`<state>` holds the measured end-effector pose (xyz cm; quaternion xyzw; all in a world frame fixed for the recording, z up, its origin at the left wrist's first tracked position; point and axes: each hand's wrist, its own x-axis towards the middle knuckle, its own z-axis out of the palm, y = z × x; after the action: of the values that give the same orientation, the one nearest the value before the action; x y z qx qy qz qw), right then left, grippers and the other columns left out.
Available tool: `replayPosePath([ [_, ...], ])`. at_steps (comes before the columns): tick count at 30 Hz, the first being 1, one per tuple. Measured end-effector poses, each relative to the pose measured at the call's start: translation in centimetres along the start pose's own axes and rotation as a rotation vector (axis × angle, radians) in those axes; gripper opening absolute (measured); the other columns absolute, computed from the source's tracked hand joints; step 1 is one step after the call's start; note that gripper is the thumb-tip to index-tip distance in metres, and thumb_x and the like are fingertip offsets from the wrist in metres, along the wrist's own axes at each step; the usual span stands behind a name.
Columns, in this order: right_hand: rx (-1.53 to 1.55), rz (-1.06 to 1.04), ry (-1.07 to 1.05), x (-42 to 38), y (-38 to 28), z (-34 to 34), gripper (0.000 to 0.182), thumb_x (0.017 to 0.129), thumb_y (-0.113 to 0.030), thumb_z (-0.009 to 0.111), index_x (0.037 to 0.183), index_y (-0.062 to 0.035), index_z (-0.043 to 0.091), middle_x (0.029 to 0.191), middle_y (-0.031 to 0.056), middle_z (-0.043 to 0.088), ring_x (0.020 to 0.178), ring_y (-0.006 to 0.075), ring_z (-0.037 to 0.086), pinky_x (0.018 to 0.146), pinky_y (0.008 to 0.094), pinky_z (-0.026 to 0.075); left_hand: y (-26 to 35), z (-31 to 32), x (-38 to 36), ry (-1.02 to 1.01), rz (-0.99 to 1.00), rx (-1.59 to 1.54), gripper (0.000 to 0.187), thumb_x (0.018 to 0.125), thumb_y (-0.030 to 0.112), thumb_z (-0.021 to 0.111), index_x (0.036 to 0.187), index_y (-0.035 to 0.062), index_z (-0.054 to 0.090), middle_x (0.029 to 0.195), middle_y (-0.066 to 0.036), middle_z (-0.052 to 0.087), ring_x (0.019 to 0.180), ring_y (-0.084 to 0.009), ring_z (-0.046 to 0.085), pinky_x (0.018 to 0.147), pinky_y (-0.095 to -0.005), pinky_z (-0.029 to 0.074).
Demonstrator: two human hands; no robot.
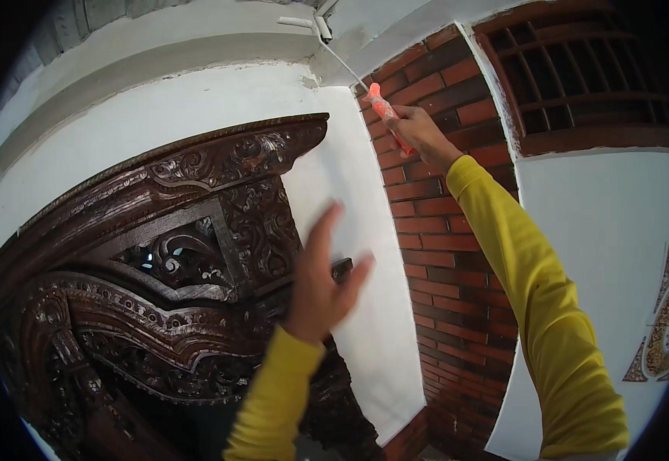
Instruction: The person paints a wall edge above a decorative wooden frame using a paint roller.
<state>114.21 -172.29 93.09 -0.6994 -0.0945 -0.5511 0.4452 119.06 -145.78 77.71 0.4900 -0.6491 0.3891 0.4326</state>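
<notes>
My right hand [419,132] is wrapped round the orange handle of a paint roller [379,101], raised high near the top of the brick wall. From the handle a thin wire frame runs up and left to the white roller head, close to the upper wall and beam. My left hand [325,284] is lifted in front of the white wall [373,307], fingers spread and somewhat blurred, with nothing in it. Behind that hand lies the right end of a dark carved wooden frame [257,223].
The red brick wall panel [446,207] stands between white wall sections. A wooden window grille [572,77] is at upper right, and a patterned decoration [665,330] sits on the right wall. A grey-white ledge [157,100] runs along the upper left wall.
</notes>
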Motion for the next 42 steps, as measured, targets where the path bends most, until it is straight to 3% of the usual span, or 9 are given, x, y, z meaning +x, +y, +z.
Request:
replayPosePath([
  [3, -0.131, -0.026, 0.050, 1.0, 0.0, -0.1, 0.024, 0.084, -0.015, 0.059, 0.097, 0.0043, 0.064, 0.074, 0.0083, 0.061, 0.055, 0.0142, 0.056, 0.043, 0.0315, 0.043, -0.1, -3.3, 7.2, 0.030, 0.312, 0.418, 0.055, 0.083, 0.015, 0.066, 0.133, 0.0002, 0.048, 0.134, -0.023, 0.050, 0.124, -0.0379, 0.048, 0.106, -0.0430, 0.036],
  [8, -0.236, -0.057, 0.093, 6.7, -1.6, -1.1, 0.025, 0.085, -0.020, 0.059, 0.092, 0.0028, 0.065, 0.070, 0.0089, 0.062, 0.051, 0.0154, 0.056, 0.044, 0.0328, 0.043, -0.1, -5.7, 11.7, -0.074, 0.459, 0.568, 0.042, 0.079, 0.014, 0.066, 0.116, -0.0022, 0.057, 0.119, -0.022, 0.056, 0.111, -0.0386, 0.053, 0.096, -0.0434, 0.043],
  [13, -0.437, -0.075, 0.048, 11.2, -2.7, -2.0, 0.045, 0.091, -0.037, 0.056, 0.079, 0.0065, 0.062, 0.059, 0.0110, 0.059, 0.045, 0.0193, 0.054, 0.042, 0.0336, 0.043, -0.7, -6.9, 11.6, -0.176, 0.504, 0.703, 0.035, 0.078, 0.014, 0.066, 0.109, -0.0021, 0.060, 0.115, -0.020, 0.058, 0.109, -0.0365, 0.054, 0.093, -0.0420, 0.045],
  [21, -0.289, -0.055, 0.051, 6.3, 4.6, -1.4, 0.039, 0.090, -0.036, 0.059, 0.108, -0.0019, 0.064, 0.063, 0.0085, 0.057, 0.046, 0.0142, 0.053, 0.041, 0.0335, 0.043, -2.5, -4.6, 12.0, -0.236, 0.367, 0.636, 0.035, 0.081, 0.016, 0.065, 0.113, 0.0023, 0.060, 0.126, -0.018, 0.055, 0.121, -0.0375, 0.049, 0.102, -0.0441, 0.039],
  [25, -0.338, -0.107, 0.085, 1.5, 9.1, 0.2, 0.042, 0.089, -0.031, 0.059, 0.121, -0.0046, 0.060, 0.087, 0.0214, 0.066, 0.077, 0.0325, 0.066, 0.067, 0.0395, 0.051, -2.7, -1.8, 10.1, -0.250, 0.428, 0.610, 0.034, 0.081, 0.016, 0.065, 0.111, 0.0011, 0.062, 0.125, -0.019, 0.055, 0.120, -0.0372, 0.048, 0.101, -0.0445, 0.040],
  [29, -0.311, -0.127, 0.132, -2.4, 9.4, 0.9, 0.044, 0.089, -0.032, 0.056, 0.123, -0.0044, 0.058, 0.105, 0.0282, 0.064, 0.105, 0.0434, 0.060, 0.089, 0.0425, 0.047, -1.8, 0.0, 7.9, -0.303, 0.417, 0.580, 0.034, 0.080, 0.016, 0.065, 0.110, 0.0016, 0.063, 0.124, -0.019, 0.055, 0.120, -0.0373, 0.048, 0.101, -0.0446, 0.041],
  [35, -0.340, -0.153, 0.110, 2.4, 5.2, 0.2, 0.043, 0.090, -0.036, 0.054, 0.114, -0.0011, 0.062, 0.092, 0.0260, 0.067, 0.086, 0.0392, 0.067, 0.075, 0.0427, 0.052, -1.7, 0.6, 6.6, -0.333, 0.406, 0.570, 0.034, 0.080, 0.016, 0.065, 0.110, 0.0018, 0.064, 0.125, -0.019, 0.055, 0.120, -0.0368, 0.049, 0.098, -0.0442, 0.042],
  [39, -0.281, -0.073, 0.057, 7.5, 0.9, -0.2, 0.038, 0.088, -0.034, 0.057, 0.089, 0.0039, 0.065, 0.065, 0.0156, 0.063, 0.052, 0.0229, 0.062, 0.044, 0.0377, 0.046, -2.2, 0.0, 6.2, -0.357, 0.367, 0.603, 0.035, 0.080, 0.017, 0.065, 0.111, 0.0020, 0.064, 0.125, -0.019, 0.055, 0.121, -0.0365, 0.048, 0.099, -0.0445, 0.042],
  [42, -0.275, -0.079, 0.051, 10.9, -0.7, -0.2, 0.034, 0.086, -0.030, 0.057, 0.083, 0.0036, 0.064, 0.061, 0.0134, 0.060, 0.048, 0.0218, 0.059, 0.040, 0.0363, 0.044, -2.8, -0.2, 5.8, -0.357, 0.373, 0.628, 0.035, 0.081, 0.017, 0.065, 0.111, 0.0020, 0.063, 0.126, -0.018, 0.055, 0.120, -0.0364, 0.048, 0.098, -0.0447, 0.042],
])
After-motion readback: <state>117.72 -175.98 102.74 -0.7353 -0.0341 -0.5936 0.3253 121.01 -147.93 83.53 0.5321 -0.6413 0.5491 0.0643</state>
